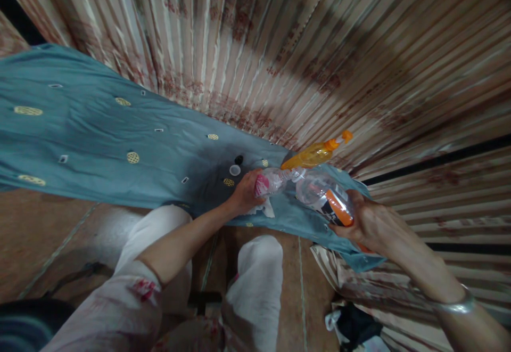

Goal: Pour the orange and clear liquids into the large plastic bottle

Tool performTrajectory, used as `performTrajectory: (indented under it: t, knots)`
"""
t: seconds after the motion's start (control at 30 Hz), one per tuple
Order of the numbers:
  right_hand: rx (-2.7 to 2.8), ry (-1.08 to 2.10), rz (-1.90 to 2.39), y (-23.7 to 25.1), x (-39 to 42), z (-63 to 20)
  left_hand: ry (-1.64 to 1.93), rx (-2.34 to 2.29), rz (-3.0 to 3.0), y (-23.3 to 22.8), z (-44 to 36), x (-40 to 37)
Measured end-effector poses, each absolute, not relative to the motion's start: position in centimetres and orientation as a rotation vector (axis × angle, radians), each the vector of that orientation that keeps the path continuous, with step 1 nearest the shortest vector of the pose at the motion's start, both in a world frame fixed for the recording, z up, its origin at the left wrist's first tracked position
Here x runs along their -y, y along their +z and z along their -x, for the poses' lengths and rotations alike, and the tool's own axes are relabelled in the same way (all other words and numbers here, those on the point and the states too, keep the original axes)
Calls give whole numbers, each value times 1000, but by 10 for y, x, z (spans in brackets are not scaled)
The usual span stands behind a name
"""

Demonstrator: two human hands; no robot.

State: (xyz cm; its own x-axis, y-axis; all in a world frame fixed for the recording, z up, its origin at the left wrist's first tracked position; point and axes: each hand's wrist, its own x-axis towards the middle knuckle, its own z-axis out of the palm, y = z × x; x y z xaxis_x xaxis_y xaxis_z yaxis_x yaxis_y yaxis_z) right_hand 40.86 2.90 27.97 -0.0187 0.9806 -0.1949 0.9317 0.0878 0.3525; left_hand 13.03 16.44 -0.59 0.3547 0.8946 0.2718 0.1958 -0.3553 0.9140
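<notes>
My left hand (246, 192) is wrapped round a small clear plastic bottle (275, 180) with a pink label. My right hand (363, 219) grips a larger clear bottle (319, 195) with an orange and black label, tilted so its neck points at the small bottle's mouth. The two mouths meet or nearly meet; I cannot tell whether they touch. Behind them stands a pump bottle (309, 156) of yellow-orange liquid with an orange top. A white cap (235, 170) and a black cap (238, 159) lie left of my left hand. Some white tissue (265, 208) shows under that hand.
A blue-green cloth (96, 139) with yellow patterned spots covers the long narrow surface before me. Pleated curtains (239, 48) hang right behind it. My knees (259, 261) are at its near edge, and dark and white cloth items (355, 325) lie on the tiled floor.
</notes>
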Motion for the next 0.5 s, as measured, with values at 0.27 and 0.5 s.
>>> performTrajectory:
  t: [0.27, 0.5]
  knots:
    - [-2037, 202, -1896, 276, -25, -410, 1042, -963, -1776, -5, -129, -164]
    - [-2027, 175, -1910, 278, -27, -411, 1032, -975, -1765, -4, -130, -165]
